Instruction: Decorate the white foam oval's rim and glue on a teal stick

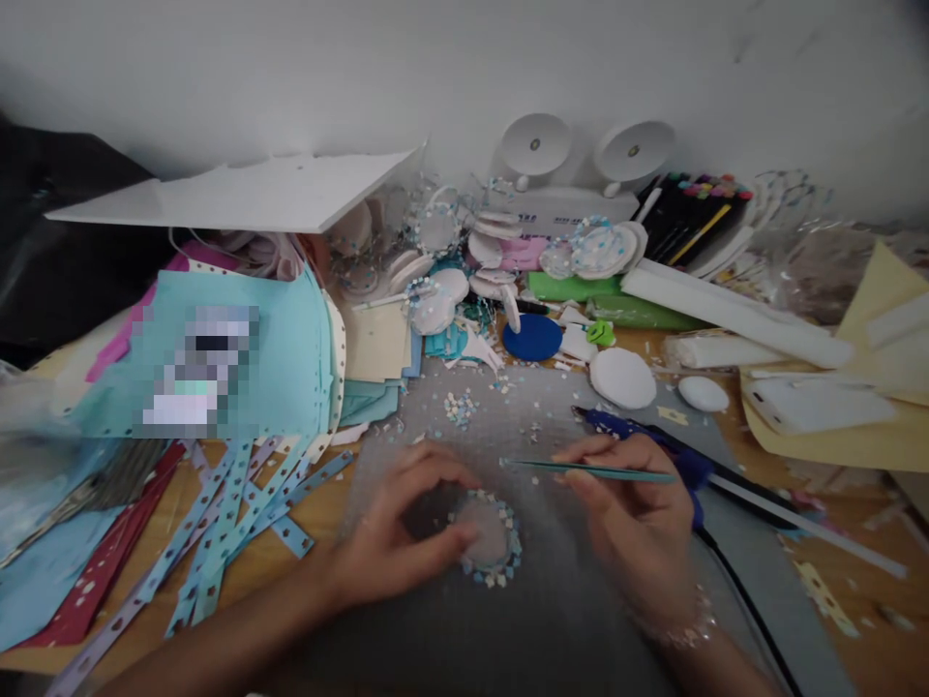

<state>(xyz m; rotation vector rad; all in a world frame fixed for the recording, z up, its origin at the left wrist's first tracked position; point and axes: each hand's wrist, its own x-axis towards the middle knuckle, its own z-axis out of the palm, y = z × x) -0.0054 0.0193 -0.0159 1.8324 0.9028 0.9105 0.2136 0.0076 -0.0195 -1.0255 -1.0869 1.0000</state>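
On a grey mat [573, 620] laid over the wooden worktop [328, 508], the left hand [413, 523] is curved in a loose arch, its thumb and fingers held well apart. The thumb tip overlaps the left edge of a round, pale disc rimmed with small light-blue and cream pieces [494, 532], while the fingertips arch over the mat just beside the disc's upper left edge. Blur hides whether the thumb presses on the disc or only hovers over it. The disc lies flat, partly within the opening of this hand.

To the right of the disc, the right hand [639, 508] pinches a pair of slim, pale-teal tweezers [624, 472] between thumb and fingers. The tweezers lie almost level, their tips pointing left, above the disc and apart from it; whether the tips grip anything is too small to tell. A clear beaded bracelet [686, 627] circles the right wrist.

Beyond the hands, tiny loose blue and cream pieces [459, 407] are scattered on the mat. A dark-blue glue gun [686, 457] with a long whitish stick [805, 523] lies just beyond and beside the right hand. Farther back sit a white rounded disc [622, 378] and a deep-blue oval disc [532, 337]. Left of the mat, punched blue and lilac paper strips [226, 528] cross in a heap.
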